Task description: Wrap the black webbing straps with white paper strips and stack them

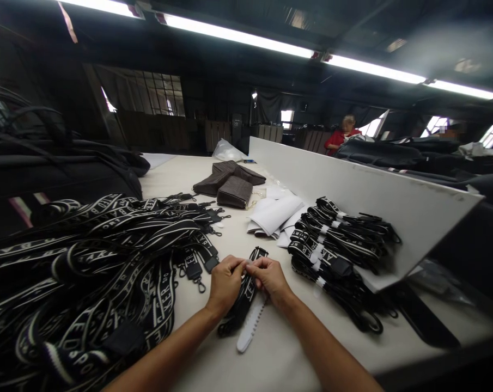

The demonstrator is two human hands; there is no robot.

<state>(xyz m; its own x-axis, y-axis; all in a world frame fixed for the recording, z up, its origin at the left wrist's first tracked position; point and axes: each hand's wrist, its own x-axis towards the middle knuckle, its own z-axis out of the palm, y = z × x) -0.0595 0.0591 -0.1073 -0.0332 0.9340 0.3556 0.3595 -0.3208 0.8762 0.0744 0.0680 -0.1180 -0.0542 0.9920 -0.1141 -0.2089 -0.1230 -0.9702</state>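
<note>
A black strap with white lettering, folded into a bundle, lies on the table between my hands. My left hand is closed in a pinch at the bundle's upper part. My right hand pinches at the same spot, its fingertips meeting the left ones. A bit of white band shows between the fingertips, partly hidden by them. From under my right hand a white toothed strip runs down toward me, beside the bundle.
Loose lettered straps with metal hooks are heaped at left. Folded strap bundles with white bands lie at right, near a white partition. Dark quilted bags and white sheets lie farther back. A person in red is beyond.
</note>
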